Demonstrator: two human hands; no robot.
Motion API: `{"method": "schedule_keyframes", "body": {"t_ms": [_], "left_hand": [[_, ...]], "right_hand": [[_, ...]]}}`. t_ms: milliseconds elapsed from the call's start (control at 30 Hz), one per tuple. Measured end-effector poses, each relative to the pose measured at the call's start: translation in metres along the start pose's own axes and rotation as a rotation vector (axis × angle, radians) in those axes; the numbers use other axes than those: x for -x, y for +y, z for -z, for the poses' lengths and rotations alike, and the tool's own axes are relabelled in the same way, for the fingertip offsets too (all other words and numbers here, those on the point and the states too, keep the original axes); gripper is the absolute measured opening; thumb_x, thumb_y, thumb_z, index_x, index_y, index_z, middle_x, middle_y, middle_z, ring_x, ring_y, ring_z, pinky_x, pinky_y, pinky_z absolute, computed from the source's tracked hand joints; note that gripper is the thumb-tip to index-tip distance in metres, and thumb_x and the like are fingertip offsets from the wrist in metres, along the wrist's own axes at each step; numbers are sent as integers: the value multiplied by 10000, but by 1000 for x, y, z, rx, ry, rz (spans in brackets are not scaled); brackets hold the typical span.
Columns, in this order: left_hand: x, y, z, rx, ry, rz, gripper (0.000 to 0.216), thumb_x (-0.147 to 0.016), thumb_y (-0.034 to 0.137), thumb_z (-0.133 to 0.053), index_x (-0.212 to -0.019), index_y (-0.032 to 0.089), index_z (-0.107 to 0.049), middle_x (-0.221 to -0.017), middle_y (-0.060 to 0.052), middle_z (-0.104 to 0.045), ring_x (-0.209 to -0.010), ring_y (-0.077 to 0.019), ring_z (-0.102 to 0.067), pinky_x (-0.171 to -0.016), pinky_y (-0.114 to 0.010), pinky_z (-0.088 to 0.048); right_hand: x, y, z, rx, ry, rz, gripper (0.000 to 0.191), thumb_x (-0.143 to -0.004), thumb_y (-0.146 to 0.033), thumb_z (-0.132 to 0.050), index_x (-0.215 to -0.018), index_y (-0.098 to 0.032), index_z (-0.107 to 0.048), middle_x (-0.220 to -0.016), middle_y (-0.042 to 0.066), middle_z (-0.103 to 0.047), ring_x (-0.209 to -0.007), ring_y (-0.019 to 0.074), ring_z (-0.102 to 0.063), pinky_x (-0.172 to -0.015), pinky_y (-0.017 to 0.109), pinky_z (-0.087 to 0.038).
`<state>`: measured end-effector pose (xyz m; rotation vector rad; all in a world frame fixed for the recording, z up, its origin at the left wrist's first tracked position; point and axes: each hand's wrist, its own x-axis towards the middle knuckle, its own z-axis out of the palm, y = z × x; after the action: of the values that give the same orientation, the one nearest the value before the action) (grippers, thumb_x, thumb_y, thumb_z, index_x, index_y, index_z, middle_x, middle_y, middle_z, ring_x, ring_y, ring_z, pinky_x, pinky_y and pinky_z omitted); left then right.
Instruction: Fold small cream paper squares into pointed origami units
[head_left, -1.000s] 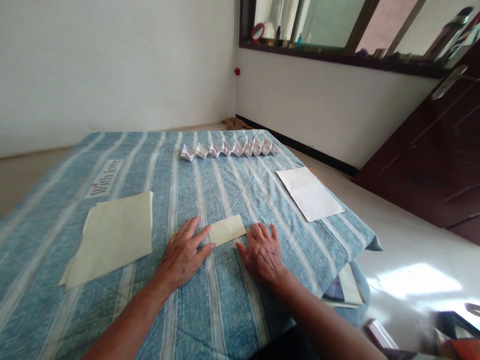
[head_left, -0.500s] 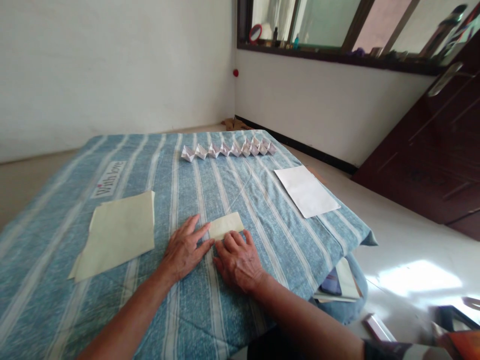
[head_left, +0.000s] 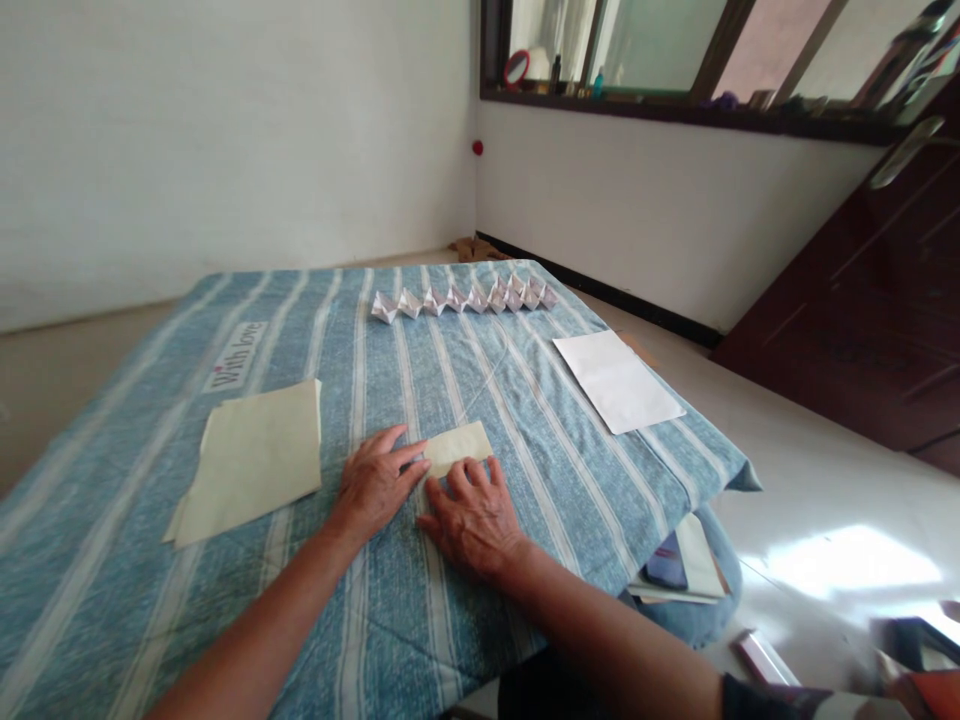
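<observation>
A small folded cream paper (head_left: 459, 444) lies on the blue striped cloth (head_left: 525, 420). My left hand (head_left: 373, 483) rests flat on the cloth with its fingers spread, the fingertips pressing the paper's left end. My right hand (head_left: 471, 512) lies flat over the paper's near edge, fingers stretched out and pressing down. Neither hand grips anything.
A stack of cream sheets (head_left: 251, 458) lies to the left. A white sheet (head_left: 616, 380) lies at the right, near the cloth's edge. A row of several folded white paper pieces (head_left: 465, 298) sits at the far side. Papers and a dark object (head_left: 679, 570) lie on the floor at the right.
My right hand has slid left from the paper's right end onto its near edge, close to my left hand. The left hand has hardly moved.
</observation>
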<state>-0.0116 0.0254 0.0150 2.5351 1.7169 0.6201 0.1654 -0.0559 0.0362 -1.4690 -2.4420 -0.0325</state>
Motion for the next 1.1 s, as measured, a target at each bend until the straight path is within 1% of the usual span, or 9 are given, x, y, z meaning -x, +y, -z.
{"method": "schedule_keyframes", "body": {"t_ms": [300,467,667,867,1100], "left_hand": [[-1,6,3,-5,-14,35,329,-850,374,-567,-1075,214,-745,-1307,-124,-600,-1195,-317,-556,-1010,-456,-446],[-3,9,6,1,-27,77,296,-830,384,-601,-1044,244,-750,-1310,-97,-610,-1193,-303,-558,-1004,-448,-447],[-8,7,7,22,-45,134,284,-795,387,-630,-994,231,-758,-1323,-93,-608,-1192,-306,-556,-1024,-446,-428],[-13,2,5,46,-55,172,266,-761,396,-647,-957,249,-750,-1322,-56,-619,-1161,-277,-576,-1038,-426,-414],[-17,0,4,74,-64,194,258,-750,390,-636,-922,241,-757,-1312,-73,-628,-1148,-281,-583,-1027,-440,-421]], "right_hand": [[0,0,-4,-6,29,-14,481,-956,-500,-457,-1326,-194,-478,-1172,128,-540,-1097,300,-453,-975,523,-368],[1,0,-3,-7,25,-17,462,-962,-485,-447,-1317,-191,-481,-1182,130,-532,-1109,296,-443,-984,522,-357],[1,1,-4,-9,25,-18,423,-964,-492,-439,-1259,-201,-523,-1155,118,-531,-1099,292,-434,-971,515,-360],[1,1,-4,-18,24,-26,395,-966,-487,-433,-1231,-212,-533,-1151,110,-529,-1094,283,-428,-964,503,-358],[1,1,-5,-24,34,-21,383,-962,-490,-441,-1210,-216,-540,-1143,108,-524,-1088,281,-431,-961,504,-358]]}}
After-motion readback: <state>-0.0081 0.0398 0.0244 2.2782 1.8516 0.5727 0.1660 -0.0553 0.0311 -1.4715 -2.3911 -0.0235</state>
